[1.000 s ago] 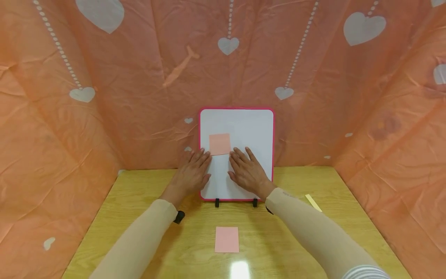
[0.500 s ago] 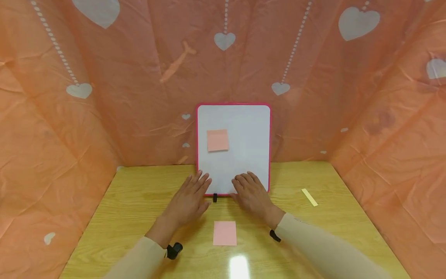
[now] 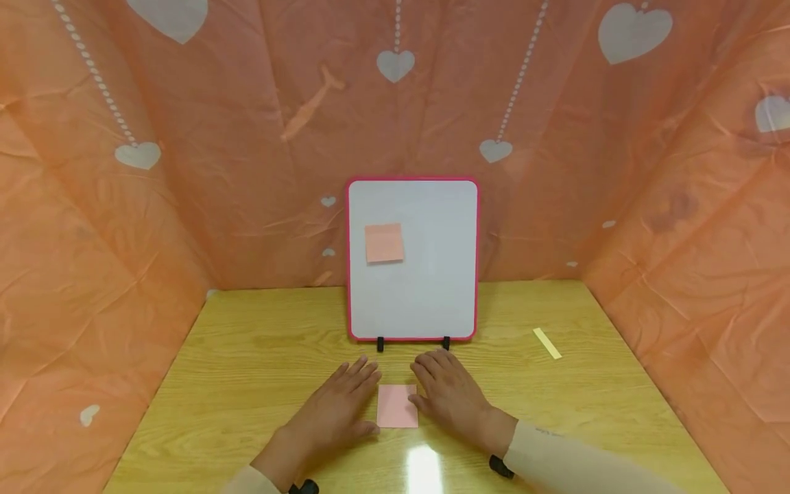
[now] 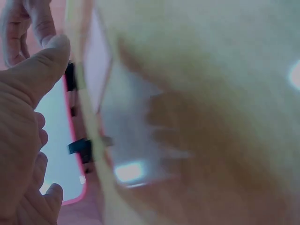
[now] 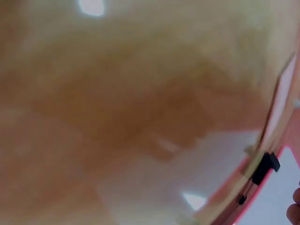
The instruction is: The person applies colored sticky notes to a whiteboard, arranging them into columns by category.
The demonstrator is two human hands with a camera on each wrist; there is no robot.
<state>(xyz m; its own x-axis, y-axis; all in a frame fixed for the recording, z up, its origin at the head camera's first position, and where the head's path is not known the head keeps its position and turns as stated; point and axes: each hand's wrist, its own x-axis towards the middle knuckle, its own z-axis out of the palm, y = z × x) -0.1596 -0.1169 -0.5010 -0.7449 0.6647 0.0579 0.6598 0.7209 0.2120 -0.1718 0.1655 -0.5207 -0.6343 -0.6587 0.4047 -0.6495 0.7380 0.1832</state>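
Note:
A pink sticky-note pad (image 3: 395, 406) lies flat on the wooden table, between the two hands. On its left, my left hand (image 3: 336, 409) is held low with fingers extended and thumb apart. My right hand (image 3: 452, 399) is on the other side, fingers slightly bent, its thumb overlapping the pad's right edge in the head view; whether it touches cannot be told. Neither hand grips anything. A peach sticky note (image 3: 384, 243) is stuck on the upper left of a pink-framed whiteboard (image 3: 426, 295). In the left wrist view the pad (image 4: 97, 63) appears edge-on past the left thumb (image 4: 47, 63).
Two black feet (image 3: 380, 344) support the upright whiteboard at the table's back. A thin yellow strip (image 3: 546, 343) lies to the right on the table (image 3: 259, 350). Orange fabric with white hearts (image 3: 278, 226) encloses the back and sides.
Both hands have come away from the whiteboard, down and back toward the person, to either side of the pink pad. The peach note stays on the board. The head view has tilted slightly.

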